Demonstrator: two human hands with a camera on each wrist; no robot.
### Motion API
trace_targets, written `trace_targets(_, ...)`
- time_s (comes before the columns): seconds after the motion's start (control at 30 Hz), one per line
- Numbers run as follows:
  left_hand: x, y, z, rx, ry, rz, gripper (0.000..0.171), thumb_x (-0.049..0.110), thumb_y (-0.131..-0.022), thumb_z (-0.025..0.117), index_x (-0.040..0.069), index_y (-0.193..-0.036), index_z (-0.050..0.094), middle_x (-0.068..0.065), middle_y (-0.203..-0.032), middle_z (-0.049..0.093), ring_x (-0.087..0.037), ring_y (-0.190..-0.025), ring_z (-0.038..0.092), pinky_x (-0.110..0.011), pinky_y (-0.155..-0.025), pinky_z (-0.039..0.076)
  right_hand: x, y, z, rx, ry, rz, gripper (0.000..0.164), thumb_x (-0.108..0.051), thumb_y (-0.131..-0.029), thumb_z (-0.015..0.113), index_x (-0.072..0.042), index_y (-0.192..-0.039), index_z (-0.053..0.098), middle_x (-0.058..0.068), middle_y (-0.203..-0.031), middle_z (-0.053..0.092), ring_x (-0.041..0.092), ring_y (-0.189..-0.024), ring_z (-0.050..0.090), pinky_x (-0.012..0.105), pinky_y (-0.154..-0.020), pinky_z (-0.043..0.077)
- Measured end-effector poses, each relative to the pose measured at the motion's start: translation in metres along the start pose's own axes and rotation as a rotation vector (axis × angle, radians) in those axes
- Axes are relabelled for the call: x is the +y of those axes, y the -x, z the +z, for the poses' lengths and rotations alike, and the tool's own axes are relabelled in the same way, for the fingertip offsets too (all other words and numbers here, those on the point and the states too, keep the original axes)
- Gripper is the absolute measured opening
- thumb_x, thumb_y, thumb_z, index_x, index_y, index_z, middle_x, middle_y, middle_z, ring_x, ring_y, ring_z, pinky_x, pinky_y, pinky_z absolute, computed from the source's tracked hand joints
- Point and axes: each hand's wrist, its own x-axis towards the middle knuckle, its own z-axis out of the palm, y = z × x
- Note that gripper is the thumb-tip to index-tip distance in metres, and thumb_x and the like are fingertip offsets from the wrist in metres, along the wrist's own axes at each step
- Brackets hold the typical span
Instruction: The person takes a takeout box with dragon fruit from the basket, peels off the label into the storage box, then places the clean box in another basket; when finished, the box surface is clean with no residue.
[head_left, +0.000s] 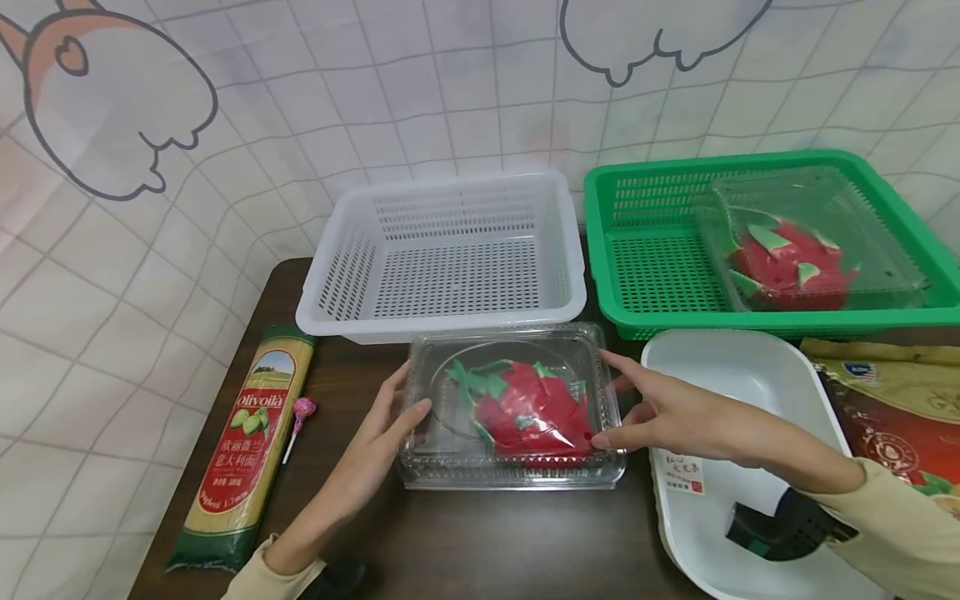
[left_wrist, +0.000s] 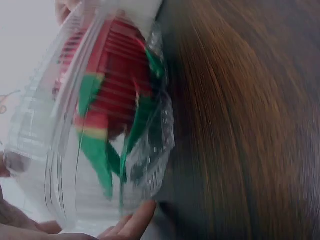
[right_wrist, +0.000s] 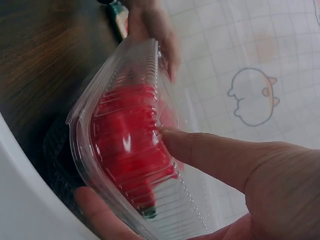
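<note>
Both hands hold a clear plastic clamshell box (head_left: 442,408) with a red dragon fruit (head_left: 528,412) with green scales inside. The left hand (head_left: 384,437) grips its left side, thumb over the lid; in the left wrist view, fingertips (left_wrist: 140,220) curl at the box's lower edge. On the opposite side, the right hand (head_left: 667,412) grips with its thumb (right_wrist: 200,150) pressed on the lid and a finger (right_wrist: 100,212) below the rim. In the left wrist view the box stands close over the dark wooden table (left_wrist: 250,120). The lid lies over the base.
Behind the box stand a white basket (head_left: 442,325) and a green basket (head_left: 622,321), the latter holding another boxed dragon fruit (head_left: 795,262). A white tray (head_left: 731,367) and a red-gold food bag (head_left: 885,417) lie right. A spaghetti packet (head_left: 243,442) and pink lollipop (head_left: 303,408) lie left.
</note>
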Motion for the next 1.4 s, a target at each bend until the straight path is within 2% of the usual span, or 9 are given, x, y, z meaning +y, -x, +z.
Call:
trace_targets(0.17, 0.003, -0.001, 0.003, -0.009, 0.129, -0.048, 0.068, 0.032, -0.11, 0.05, 0.021, -0.168, 0.015, -0.021, -0.152, 0.037, -0.036, -0.137, 0.046, -0.045, -0.11, 0.046, -0.001, 0.002, 0.003, 0.009, -0.028, -0.002, 0.11, -0.024, -0.091, 0.082, 0.003, -0.165, 0.004, 0.033, -0.147, 0.041, 0.021, -0.095, 0.071, 0.048, -0.085, 0.062)
trace_targets(0.4, 0.004, -0.004, -0.003, -0.036, 0.346, -0.17, 0.066, 0.035, -0.11, 0.048, 0.029, -0.167, 0.016, -0.02, -0.155, 0.036, -0.032, -0.132, 0.053, -0.039, -0.103, 0.048, 0.0, 0.004, 0.007, 0.004, -0.133, -0.024, 0.108, -0.021, -0.092, 0.081, 0.003, -0.165, 0.005, 0.028, -0.14, 0.048, 0.024, -0.085, 0.076, 0.056, -0.094, 0.057)
trace_targets(0.57, 0.009, 0.006, -0.004, -0.064, 0.356, -0.207, 0.069, 0.043, -0.108, 0.047, 0.038, -0.167, 0.01, -0.015, -0.161, 0.032, -0.028, -0.133, 0.052, -0.066, -0.116, 0.027, 0.003, 0.008, 0.009, -0.009, -0.166, -0.029, 0.107, -0.025, -0.091, 0.081, 0.004, -0.165, 0.008, 0.023, -0.136, 0.054, 0.026, -0.085, 0.076, 0.057, -0.095, 0.056)
trace_targets(0.63, 0.012, 0.011, -0.002, -0.063, 0.351, -0.22, 0.069, 0.043, -0.108, 0.048, 0.042, -0.166, 0.01, -0.017, -0.157, 0.038, -0.029, -0.134, 0.05, -0.07, -0.113, 0.027, 0.002, 0.012, 0.009, -0.013, -0.163, -0.036, 0.106, -0.026, -0.092, 0.08, 0.004, -0.165, 0.009, 0.022, -0.136, 0.054, 0.026, -0.086, 0.075, 0.058, -0.095, 0.056)
trace_targets(0.73, 0.017, 0.017, -0.001, -0.051, 0.357, -0.229, 0.069, 0.041, -0.107, 0.051, 0.047, -0.164, 0.013, -0.018, -0.147, 0.046, -0.03, -0.131, 0.052, -0.063, -0.109, 0.038, 0.001, 0.018, 0.008, -0.015, -0.159, -0.062, 0.107, -0.027, -0.092, 0.081, 0.002, -0.165, 0.01, 0.02, -0.136, 0.053, 0.026, -0.087, 0.075, 0.052, -0.092, 0.058)
trace_targets(0.8, 0.02, 0.02, -0.001, -0.054, 0.366, -0.222, 0.068, 0.04, -0.107, 0.052, 0.048, -0.163, 0.014, -0.017, -0.144, 0.046, -0.029, -0.127, 0.055, -0.051, -0.101, 0.047, 0.0, 0.024, 0.006, -0.023, -0.153, -0.077, 0.107, -0.028, -0.092, 0.081, -0.001, -0.166, 0.009, 0.018, -0.136, 0.054, 0.026, -0.088, 0.075, 0.046, -0.084, 0.059)
trace_targets(0.93, 0.026, 0.028, -0.003, -0.113, 0.36, -0.188, 0.069, 0.041, -0.108, 0.049, 0.048, -0.164, 0.01, -0.019, -0.141, 0.054, -0.032, -0.121, 0.064, -0.053, -0.101, 0.049, 0.001, 0.036, 0.0, -0.052, -0.165, -0.093, 0.104, -0.03, -0.094, 0.077, -0.005, -0.168, 0.008, 0.016, -0.14, 0.051, 0.027, -0.091, 0.074, 0.04, -0.071, 0.056)
trace_targets(1.1, 0.034, 0.035, -0.005, -0.213, 0.384, -0.119, 0.069, 0.041, -0.11, 0.041, 0.048, -0.165, 0.0, -0.019, -0.137, 0.061, -0.032, -0.123, 0.066, -0.062, -0.105, 0.047, 0.002, 0.048, -0.008, -0.055, -0.201, -0.135, 0.092, -0.026, -0.102, 0.068, -0.009, -0.169, 0.007, 0.018, -0.142, 0.047, 0.031, -0.092, 0.075, 0.041, -0.081, 0.058)
trace_targets(1.4, 0.043, 0.037, 0.003, -0.244, 0.633, 0.079, 0.062, 0.027, -0.111, 0.03, 0.041, -0.166, 0.004, -0.018, -0.143, 0.061, -0.04, -0.128, 0.063, -0.061, -0.102, 0.05, -0.002, 0.053, -0.027, 0.036, -0.357, -0.409, 0.055, -0.008, -0.113, 0.04, -0.022, -0.165, 0.027, 0.02, -0.124, 0.06, 0.043, -0.088, 0.073, 0.047, -0.08, 0.063)
